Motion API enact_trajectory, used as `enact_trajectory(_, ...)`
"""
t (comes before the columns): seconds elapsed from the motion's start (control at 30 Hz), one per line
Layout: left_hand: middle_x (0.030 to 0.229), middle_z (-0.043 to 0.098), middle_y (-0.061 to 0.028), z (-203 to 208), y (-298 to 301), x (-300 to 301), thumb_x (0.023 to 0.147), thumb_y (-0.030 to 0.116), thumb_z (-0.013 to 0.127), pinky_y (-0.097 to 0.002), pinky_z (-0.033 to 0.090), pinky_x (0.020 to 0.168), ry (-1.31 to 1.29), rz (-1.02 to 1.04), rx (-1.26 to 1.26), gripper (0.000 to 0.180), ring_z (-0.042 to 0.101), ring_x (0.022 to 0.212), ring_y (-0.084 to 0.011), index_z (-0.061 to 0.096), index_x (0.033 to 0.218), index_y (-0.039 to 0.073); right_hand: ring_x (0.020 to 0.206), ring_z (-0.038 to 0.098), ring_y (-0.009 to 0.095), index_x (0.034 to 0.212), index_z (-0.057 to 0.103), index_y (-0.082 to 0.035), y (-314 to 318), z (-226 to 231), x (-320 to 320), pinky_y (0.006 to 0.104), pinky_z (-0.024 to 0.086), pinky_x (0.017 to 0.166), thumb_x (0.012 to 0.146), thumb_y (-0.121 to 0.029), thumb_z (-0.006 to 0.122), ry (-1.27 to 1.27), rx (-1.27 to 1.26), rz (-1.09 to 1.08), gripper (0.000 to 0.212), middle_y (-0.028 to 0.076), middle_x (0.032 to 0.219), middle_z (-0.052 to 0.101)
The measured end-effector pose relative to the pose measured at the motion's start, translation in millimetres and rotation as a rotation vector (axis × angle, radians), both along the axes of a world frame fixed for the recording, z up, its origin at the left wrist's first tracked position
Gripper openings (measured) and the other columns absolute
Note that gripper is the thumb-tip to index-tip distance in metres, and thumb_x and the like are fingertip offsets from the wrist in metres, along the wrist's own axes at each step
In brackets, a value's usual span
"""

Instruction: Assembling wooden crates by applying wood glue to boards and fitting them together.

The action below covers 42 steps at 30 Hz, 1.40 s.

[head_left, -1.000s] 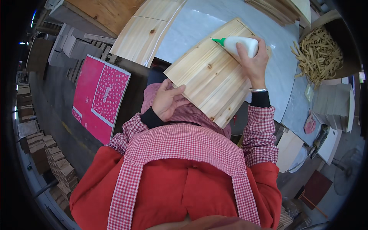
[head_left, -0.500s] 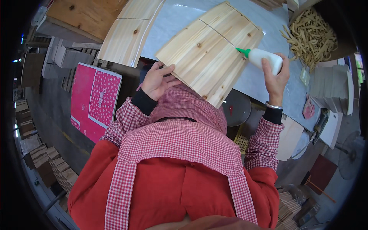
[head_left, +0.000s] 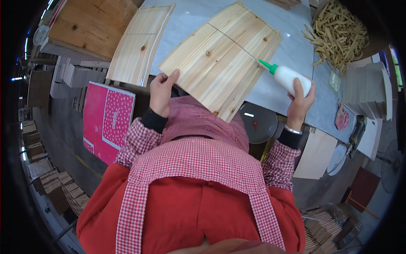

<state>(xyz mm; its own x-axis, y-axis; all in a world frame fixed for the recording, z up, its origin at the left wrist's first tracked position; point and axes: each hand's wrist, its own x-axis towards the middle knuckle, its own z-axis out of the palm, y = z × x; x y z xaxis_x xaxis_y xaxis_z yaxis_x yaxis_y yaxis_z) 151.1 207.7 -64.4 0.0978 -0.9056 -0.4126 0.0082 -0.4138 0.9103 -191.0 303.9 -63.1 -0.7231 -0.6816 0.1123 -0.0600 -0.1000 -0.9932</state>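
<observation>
A pale wooden panel (head_left: 215,63) with curved sides and a groove across it lies tilted on the table, its near end jutting out over my lap. My left hand (head_left: 162,92) grips its left corner, thumb on top and the fingers hidden underneath. In my right hand (head_left: 301,101) is a white glue bottle (head_left: 292,80) with a green nozzle. The bottle lies at a slant, its tip just off the panel's right edge, close to the groove's end. A second wooden panel (head_left: 137,48), with a white line along its right edge, rests to the left.
The grey-white table (head_left: 186,21) lies beneath the panels. Yellowish strips (head_left: 340,36) are heaped at the back right, beside stacked boards (head_left: 366,91) and a pink cloth (head_left: 341,116). A wooden box (head_left: 86,23) and a pink carton (head_left: 105,120) stand left. A dark round seat (head_left: 258,122) is below the table edge.
The panel has shifted slightly left in view. My left hand has closed round its corner, where its fingers were spread. My right hand has drawn the bottle tip off the groove.
</observation>
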Motion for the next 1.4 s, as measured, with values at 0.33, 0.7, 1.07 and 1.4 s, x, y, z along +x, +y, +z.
enact_trajectory(0.33,0.132,0.05,-0.0153,22,25,-30,0.094,0.014,0.055,-0.0421,0.045,0.102,0.866,-0.066,0.289,0.046,0.053,0.119,-0.0277,0.037,0.135,0.002,0.07,0.056,0.012,0.108,0.05,-0.003,-20,-8,-15,0.0214,0.042,0.049,0.087,-0.03,0.065,-0.2,-0.257,-0.172,0.037,0.006,0.09,0.057)
enact_trajectory(0.7,0.139,0.043,-0.0169,9,45,-12,0.091,0.011,0.056,-0.0498,0.041,0.104,0.866,-0.244,0.457,0.059,0.046,0.127,-0.0312,0.027,0.142,0.003,0.069,0.056,0.01,0.101,0.051,-0.004,-70,-8,-59,0.021,0.043,0.049,0.084,-0.032,0.07,-0.156,-0.183,-0.18,0.038,0.005,0.088,0.058)
enact_trajectory(1.07,0.138,0.043,-0.023,-7,43,0,0.091,0.014,0.055,-0.0524,0.04,0.104,0.847,-0.192,0.443,0.063,0.045,0.127,-0.0351,0.023,0.142,-0.002,0.059,0.052,0.008,0.1,0.053,-0.006,-95,-10,-61,0.0192,0.039,0.046,0.083,-0.031,0.071,-0.101,-0.111,-0.209,0.036,0.004,0.083,0.058)
enact_trajectory(1.4,0.136,0.045,-0.018,-9,35,1,0.09,0.01,0.057,-0.0516,0.04,0.105,0.913,-0.206,0.416,0.061,0.046,0.126,-0.0329,0.026,0.142,0.001,0.059,0.052,0.007,0.098,0.055,-0.005,-73,4,-56,0.0188,0.038,0.046,0.083,-0.027,0.071,-0.056,-0.059,-0.076,0.031,0.002,0.081,0.058)
